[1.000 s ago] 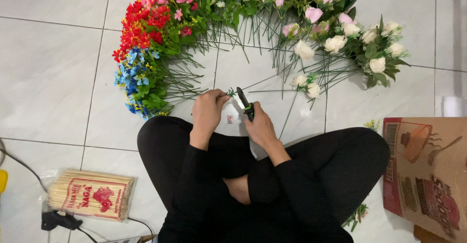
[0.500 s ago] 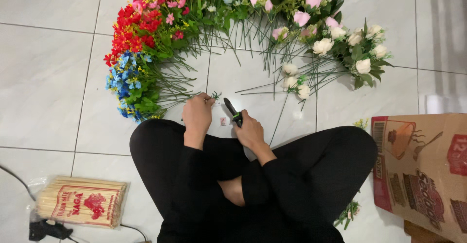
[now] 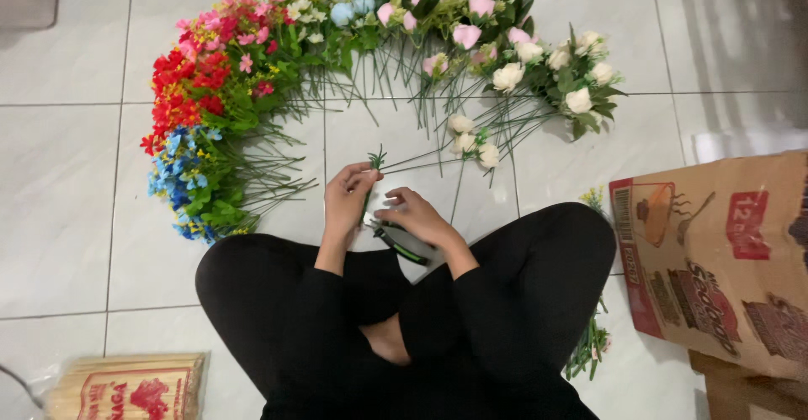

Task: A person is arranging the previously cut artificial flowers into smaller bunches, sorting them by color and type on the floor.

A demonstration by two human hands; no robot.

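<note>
- A green sprig (image 3: 375, 161) is being pinched upright between the fingertips of the left hand (image 3: 347, 199), just above the floor tiles in front of the crossed legs (image 3: 522, 285).
- Its leafy tip is showing above the fingers; its lower stem is being hidden behind them.
- Cutters (image 3: 397, 243) with black and green handles are being grasped in the right hand (image 3: 418, 218), just right of the left hand and below the sprig.
- Whether the blades are touching the stem cannot be told.
- Both forearms are being covered by black sleeves (image 3: 337, 302).
- Flowers are being kept in an arc on the white tiled floor (image 3: 67, 176) beyond the hands, stems pointing inward: blue flowers (image 3: 177, 184) at the left, then red flowers (image 3: 181, 92), pink flowers (image 3: 467, 34) at the top and cream roses (image 3: 547, 71) at the right.
- A few cream roses are lying nearer, just beyond the sprig.
- A cardboard box (image 3: 724, 260) is lying at the right, well apart from the hands.
- A packet of sticks (image 3: 126, 386) is lying at the lower left.
</note>
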